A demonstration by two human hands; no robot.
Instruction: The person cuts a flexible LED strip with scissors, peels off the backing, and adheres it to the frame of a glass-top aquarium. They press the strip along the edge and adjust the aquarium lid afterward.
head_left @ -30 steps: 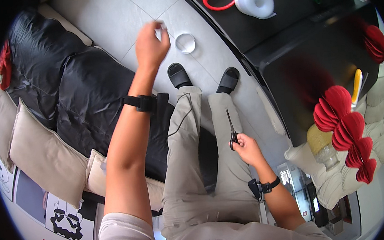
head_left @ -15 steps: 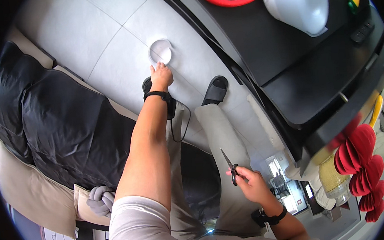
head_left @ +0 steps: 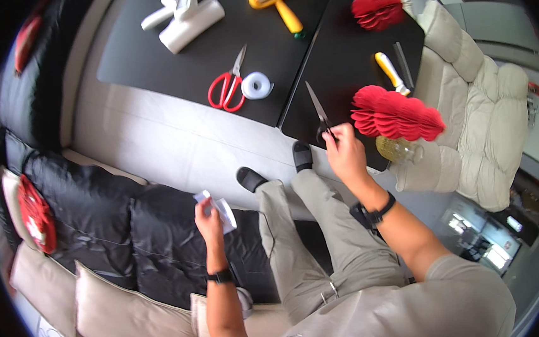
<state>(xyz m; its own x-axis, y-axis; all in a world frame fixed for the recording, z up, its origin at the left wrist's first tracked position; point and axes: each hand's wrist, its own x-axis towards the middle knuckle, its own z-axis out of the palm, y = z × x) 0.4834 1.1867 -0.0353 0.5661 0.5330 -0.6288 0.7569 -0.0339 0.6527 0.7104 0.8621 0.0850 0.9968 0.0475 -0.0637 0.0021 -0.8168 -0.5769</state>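
Note:
My left hand [head_left: 207, 219] is closed on a curved white strip [head_left: 226, 217] above the black sofa. My right hand [head_left: 345, 153] grips black-handled scissors [head_left: 317, 104], blades pointing up, near the edge of the dark table [head_left: 304, 51]. Red-handled scissors [head_left: 227, 91] lie on the table beside a pale tape roll [head_left: 255, 86]. Right of my right hand are a red pleated paper decoration [head_left: 398, 113] and a yellowish glass vessel [head_left: 398, 150]. A yellow-and-white handled tool [head_left: 390, 70] lies behind them.
A white plastic implement [head_left: 190, 24], a yellow roller [head_left: 279, 6] and another red paper ball [head_left: 377, 9] are on the table. The black sofa [head_left: 96, 220] with cushions [head_left: 129, 312] runs along the left and below; a cream sofa [head_left: 490, 119] stands right; my slippered feet rest on tiles [head_left: 185, 137].
The view has swung, showing more tabletop. My left hand has left the floor, where it reached for a white ring, and holds white material. My right hand with the scissors has risen toward the table.

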